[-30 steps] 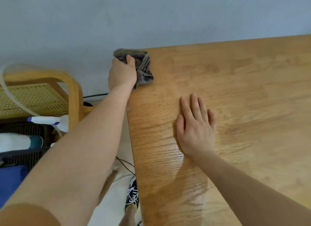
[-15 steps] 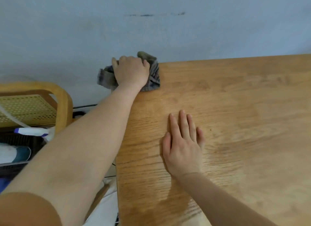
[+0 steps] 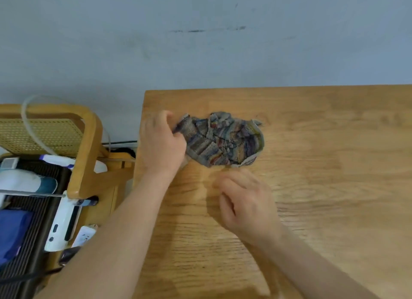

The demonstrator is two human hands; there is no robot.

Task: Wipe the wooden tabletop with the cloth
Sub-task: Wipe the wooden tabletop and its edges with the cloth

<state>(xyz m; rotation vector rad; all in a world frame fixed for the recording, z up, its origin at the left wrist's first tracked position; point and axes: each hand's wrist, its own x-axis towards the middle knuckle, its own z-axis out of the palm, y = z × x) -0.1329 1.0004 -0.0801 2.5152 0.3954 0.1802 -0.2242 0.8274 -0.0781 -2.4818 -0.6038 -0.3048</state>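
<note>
A crumpled, multicoloured striped cloth (image 3: 223,140) lies spread on the wooden tabletop (image 3: 323,176), near its far left corner. My left hand (image 3: 161,142) is at the cloth's left edge, with its fingers curled onto the fabric there. My right hand (image 3: 243,200) is just below the cloth, motion-blurred, with fingers loosely bent and nothing in them. A small gap shows between its fingertips and the cloth's near edge.
A grey wall (image 3: 200,42) runs behind the table. To the left of the table stands a wooden chair (image 3: 87,147) with a cane back. White appliances (image 3: 62,223), a clear hose (image 3: 29,125), a power strip (image 3: 83,235) and cables sit around it.
The cloth has moved from the far left corner onto the tabletop and is now spread out. My right hand has lifted off the wood and moved toward the cloth, its fingers now bent.
</note>
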